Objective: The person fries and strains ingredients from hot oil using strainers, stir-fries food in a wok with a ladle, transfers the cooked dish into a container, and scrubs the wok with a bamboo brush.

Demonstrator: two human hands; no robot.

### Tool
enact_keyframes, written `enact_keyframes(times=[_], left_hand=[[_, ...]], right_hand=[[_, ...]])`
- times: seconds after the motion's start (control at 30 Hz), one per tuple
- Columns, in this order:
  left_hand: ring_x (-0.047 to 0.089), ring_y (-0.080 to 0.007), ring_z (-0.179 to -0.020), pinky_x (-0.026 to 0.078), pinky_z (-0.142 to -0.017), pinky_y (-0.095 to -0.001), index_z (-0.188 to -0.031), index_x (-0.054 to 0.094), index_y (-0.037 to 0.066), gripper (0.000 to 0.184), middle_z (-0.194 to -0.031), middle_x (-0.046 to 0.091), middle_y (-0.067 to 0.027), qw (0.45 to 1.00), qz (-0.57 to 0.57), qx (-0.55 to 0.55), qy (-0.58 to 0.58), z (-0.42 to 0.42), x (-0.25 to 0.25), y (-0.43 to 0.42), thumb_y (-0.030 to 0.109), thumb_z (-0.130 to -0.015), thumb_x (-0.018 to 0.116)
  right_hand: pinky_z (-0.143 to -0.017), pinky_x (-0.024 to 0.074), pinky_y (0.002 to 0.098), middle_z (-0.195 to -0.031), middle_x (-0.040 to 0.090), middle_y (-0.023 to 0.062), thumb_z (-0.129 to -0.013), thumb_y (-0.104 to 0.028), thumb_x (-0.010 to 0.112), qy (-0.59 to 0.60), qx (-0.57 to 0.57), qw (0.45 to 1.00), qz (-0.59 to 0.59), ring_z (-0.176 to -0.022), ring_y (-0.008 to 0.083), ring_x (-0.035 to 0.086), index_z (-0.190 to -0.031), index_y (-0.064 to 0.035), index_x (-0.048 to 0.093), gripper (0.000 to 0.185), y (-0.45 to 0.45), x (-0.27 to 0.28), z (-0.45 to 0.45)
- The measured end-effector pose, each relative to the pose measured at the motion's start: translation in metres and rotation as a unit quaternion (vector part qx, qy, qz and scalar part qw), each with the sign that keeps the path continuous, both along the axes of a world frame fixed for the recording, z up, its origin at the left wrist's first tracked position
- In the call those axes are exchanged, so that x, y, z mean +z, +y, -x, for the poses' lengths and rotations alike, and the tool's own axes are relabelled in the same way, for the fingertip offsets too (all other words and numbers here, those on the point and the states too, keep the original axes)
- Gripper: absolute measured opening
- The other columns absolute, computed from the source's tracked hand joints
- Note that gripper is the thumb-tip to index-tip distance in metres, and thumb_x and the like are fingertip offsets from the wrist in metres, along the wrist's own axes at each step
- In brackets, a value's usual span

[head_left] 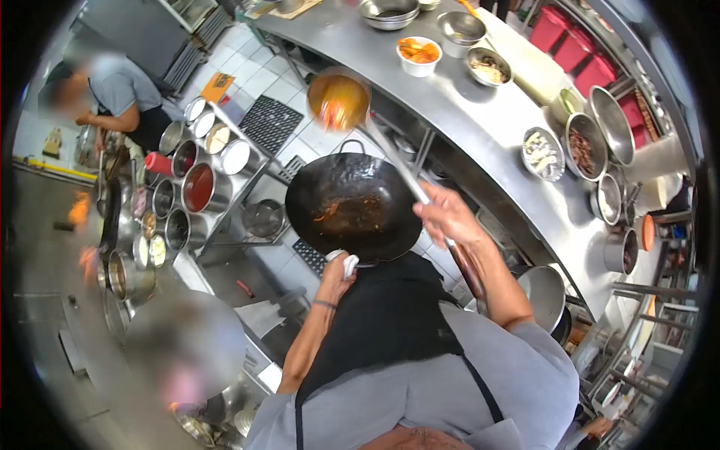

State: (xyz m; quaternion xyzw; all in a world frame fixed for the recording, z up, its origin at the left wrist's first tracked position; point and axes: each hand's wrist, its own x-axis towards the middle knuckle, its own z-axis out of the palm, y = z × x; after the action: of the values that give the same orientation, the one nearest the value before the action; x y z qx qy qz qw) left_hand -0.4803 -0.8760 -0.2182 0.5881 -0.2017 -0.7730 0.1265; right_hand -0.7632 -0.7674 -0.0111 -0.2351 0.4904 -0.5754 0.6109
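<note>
My left hand (341,276) is closed around a white cloth (350,264) at the near edge of a black wok (354,180). Scraps of orange food and a little brown sauce lie in the bottom of the wok, which is held in front of my apron. In my right hand (448,214) is the long handle of a ladle (395,159), gripped near its wooden end. The ladle's bowl is raised beyond the wok's far handle and holds orange-yellow food, blurred by motion.
A steel counter (517,124) on the right bears several bowls, including a white tub (418,56) of orange food. On the left, pots of sauce (199,187) crowd a steel stand. A co-worker (124,90) stands beyond it; flames (79,210) show at left.
</note>
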Motion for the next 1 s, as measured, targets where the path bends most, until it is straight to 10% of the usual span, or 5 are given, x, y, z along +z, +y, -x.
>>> enact_keyframes(times=[0.17, 0.43, 0.83, 0.87, 1.0], left_hand=[[0.054, -0.0204, -0.047, 0.038, -0.035, -0.0286, -0.088, 0.056, 0.007, 0.011, -0.067, 0.058, -0.0092, 1.000, -0.027, 0.005, 0.014, -0.001, 0.012, 0.009, 0.018, -0.090, 0.056], [0.053, -0.0184, -0.049, 0.036, -0.035, -0.0262, -0.085, 0.054, 0.009, 0.008, -0.067, 0.056, -0.0072, 0.998, -0.031, 0.038, 0.038, -0.007, 0.042, 0.013, 0.016, -0.090, 0.055], [0.052, -0.0176, -0.043, 0.036, -0.033, -0.0265, -0.075, 0.057, 0.009, 0.019, -0.066, 0.061, -0.0093, 0.985, 0.042, 0.158, 0.052, -0.057, 0.136, 0.042, 0.021, -0.089, 0.058], [0.052, -0.0179, -0.043, 0.037, -0.033, -0.0267, -0.074, 0.057, 0.009, 0.019, -0.065, 0.061, -0.0098, 0.982, 0.047, 0.175, 0.061, -0.066, 0.140, 0.045, 0.022, -0.088, 0.059], [0.054, -0.0186, -0.044, 0.037, -0.032, -0.0258, -0.073, 0.056, 0.008, 0.013, -0.065, 0.062, -0.0126, 0.961, 0.065, 0.251, 0.093, -0.088, 0.173, 0.051, 0.014, -0.082, 0.060]], right_hand=[[-0.075, 0.0529, 0.0455, -0.089, 0.065, 0.0328, -0.086, -0.010, 0.056, 0.555, -0.260, 0.790, -0.025, -0.081, 0.0388, 0.069, -0.137, 0.0045, 0.049, 0.054, -0.046, -0.027, 0.076], [-0.092, 0.0492, 0.0492, -0.104, 0.064, 0.0356, -0.082, -0.008, 0.053, 0.652, -0.266, 0.709, -0.009, -0.102, 0.0489, 0.063, -0.137, 0.0046, 0.047, 0.057, -0.088, -0.100, 0.165], [-0.091, 0.0504, 0.0450, -0.106, 0.064, 0.0359, -0.085, -0.007, 0.053, 0.572, -0.256, 0.779, -0.028, -0.103, 0.0454, 0.065, -0.138, 0.0042, 0.048, 0.054, -0.089, -0.086, 0.169], [-0.086, 0.0523, 0.0395, -0.100, 0.069, 0.0275, -0.085, -0.009, 0.055, 0.664, -0.297, 0.683, 0.057, -0.092, 0.0384, 0.069, -0.137, 0.0056, 0.048, 0.054, -0.096, -0.128, 0.188], [-0.050, 0.0484, 0.0344, -0.077, 0.061, 0.0086, -0.086, -0.010, 0.059, 0.200, -0.279, 0.939, 0.026, -0.052, 0.0212, 0.056, -0.116, 0.0023, 0.061, 0.032, -0.101, -0.099, 0.175]])
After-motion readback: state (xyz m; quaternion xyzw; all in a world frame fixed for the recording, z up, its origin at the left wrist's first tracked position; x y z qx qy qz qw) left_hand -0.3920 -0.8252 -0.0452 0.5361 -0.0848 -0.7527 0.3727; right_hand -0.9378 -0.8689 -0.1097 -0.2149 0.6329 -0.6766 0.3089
